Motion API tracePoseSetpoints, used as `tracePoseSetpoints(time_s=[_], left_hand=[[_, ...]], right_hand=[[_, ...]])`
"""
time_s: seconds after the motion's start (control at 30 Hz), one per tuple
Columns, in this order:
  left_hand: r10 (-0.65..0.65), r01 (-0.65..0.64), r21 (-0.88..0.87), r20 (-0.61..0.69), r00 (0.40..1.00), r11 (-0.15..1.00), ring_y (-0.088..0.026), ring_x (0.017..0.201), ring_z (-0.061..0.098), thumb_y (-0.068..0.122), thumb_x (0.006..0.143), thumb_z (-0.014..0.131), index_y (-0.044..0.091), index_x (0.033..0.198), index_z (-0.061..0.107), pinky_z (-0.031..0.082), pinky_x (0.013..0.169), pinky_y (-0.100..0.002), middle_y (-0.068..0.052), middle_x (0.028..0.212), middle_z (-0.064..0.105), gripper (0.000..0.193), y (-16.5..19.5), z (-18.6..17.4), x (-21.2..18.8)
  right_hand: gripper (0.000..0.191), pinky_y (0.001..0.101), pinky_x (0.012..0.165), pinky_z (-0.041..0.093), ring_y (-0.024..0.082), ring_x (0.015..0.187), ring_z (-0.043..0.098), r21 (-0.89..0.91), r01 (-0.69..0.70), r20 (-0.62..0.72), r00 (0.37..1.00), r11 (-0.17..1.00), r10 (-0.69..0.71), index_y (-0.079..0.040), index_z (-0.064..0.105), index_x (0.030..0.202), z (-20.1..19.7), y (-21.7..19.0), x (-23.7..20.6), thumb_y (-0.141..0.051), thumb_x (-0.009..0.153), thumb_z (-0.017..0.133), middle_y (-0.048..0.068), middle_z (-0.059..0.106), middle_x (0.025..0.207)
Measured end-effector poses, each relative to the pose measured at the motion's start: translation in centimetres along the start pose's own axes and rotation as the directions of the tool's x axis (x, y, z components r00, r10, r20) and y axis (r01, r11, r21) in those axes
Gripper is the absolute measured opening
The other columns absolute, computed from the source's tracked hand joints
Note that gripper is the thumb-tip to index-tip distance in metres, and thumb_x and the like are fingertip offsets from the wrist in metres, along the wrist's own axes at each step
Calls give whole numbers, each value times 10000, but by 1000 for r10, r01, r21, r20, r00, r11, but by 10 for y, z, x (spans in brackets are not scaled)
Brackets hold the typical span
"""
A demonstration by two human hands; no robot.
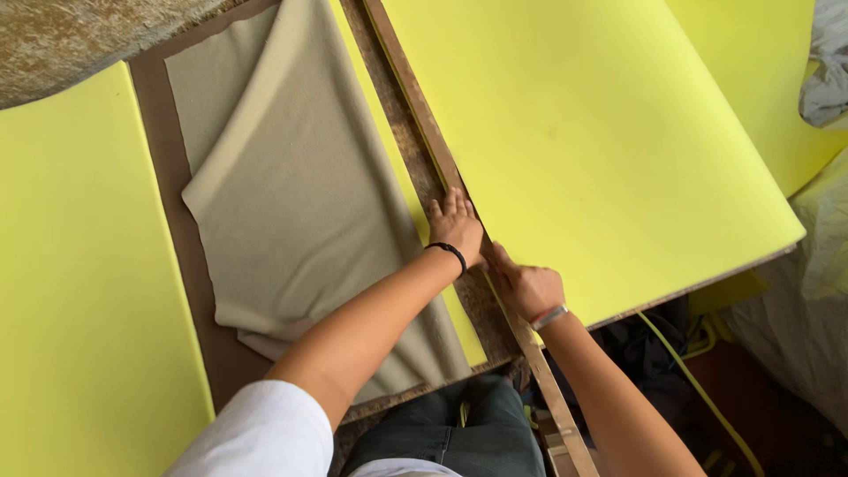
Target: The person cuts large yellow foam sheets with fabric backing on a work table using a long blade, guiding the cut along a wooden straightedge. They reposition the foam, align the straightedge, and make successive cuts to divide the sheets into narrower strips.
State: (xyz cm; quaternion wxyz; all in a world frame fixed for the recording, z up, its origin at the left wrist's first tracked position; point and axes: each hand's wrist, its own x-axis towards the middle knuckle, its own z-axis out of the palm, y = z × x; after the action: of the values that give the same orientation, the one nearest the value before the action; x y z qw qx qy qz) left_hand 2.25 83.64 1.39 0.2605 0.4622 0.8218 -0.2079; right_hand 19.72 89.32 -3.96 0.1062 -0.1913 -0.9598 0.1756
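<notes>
My left hand [455, 224] lies flat, fingers together, on a brown board next to a long wooden batten [415, 97] that runs diagonally up the scene. A black band circles that wrist. My right hand [526, 284] presses on the batten's lower part at the edge of a big yellow foam sheet [583, 150], thumb toward the left hand; a silver bracelet sits on its wrist. The two hands almost touch. Whether the right hand grips the batten or just rests on it is unclear.
A beige cloth [300, 203] lies folded over a brown board [163, 132] left of the batten. Another yellow foam sheet [79, 283] covers the left side. Grey wrapped bundles [817, 291] and a yellow cord [698, 389] sit at the right. My dark trousers [459, 433] show below.
</notes>
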Motion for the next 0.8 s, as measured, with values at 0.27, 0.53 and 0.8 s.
tracePoseSetpoints(time_s=[0.27,0.53,0.8], left_hand=[[-108,108,8,80,991,994,-361,1584,-11,698,706,832,0,1620,120,155,1240,-593,-227,1703,35,1353,13,-8,-2],[-189,184,53,90,978,981,-344,1586,13,690,694,848,32,1636,101,181,1250,-551,-200,1714,9,1371,28,-10,-7],[-181,176,93,38,983,980,-346,1585,73,655,767,818,18,1637,101,219,1246,-548,-194,1708,60,1295,36,-8,-25]], right_hand=[[549,416,496,548,271,515,666,-72,-43,252,966,996,60,-185,502,1493,-32,6,-118,-341,971,573,88,678,621],[671,377,439,505,213,479,632,29,-59,184,982,998,53,-147,515,1478,-59,26,-325,-209,830,679,12,652,594],[637,358,445,512,203,480,639,-18,-126,212,969,992,127,-199,511,1469,-99,28,-413,-231,858,685,-1,693,643]])
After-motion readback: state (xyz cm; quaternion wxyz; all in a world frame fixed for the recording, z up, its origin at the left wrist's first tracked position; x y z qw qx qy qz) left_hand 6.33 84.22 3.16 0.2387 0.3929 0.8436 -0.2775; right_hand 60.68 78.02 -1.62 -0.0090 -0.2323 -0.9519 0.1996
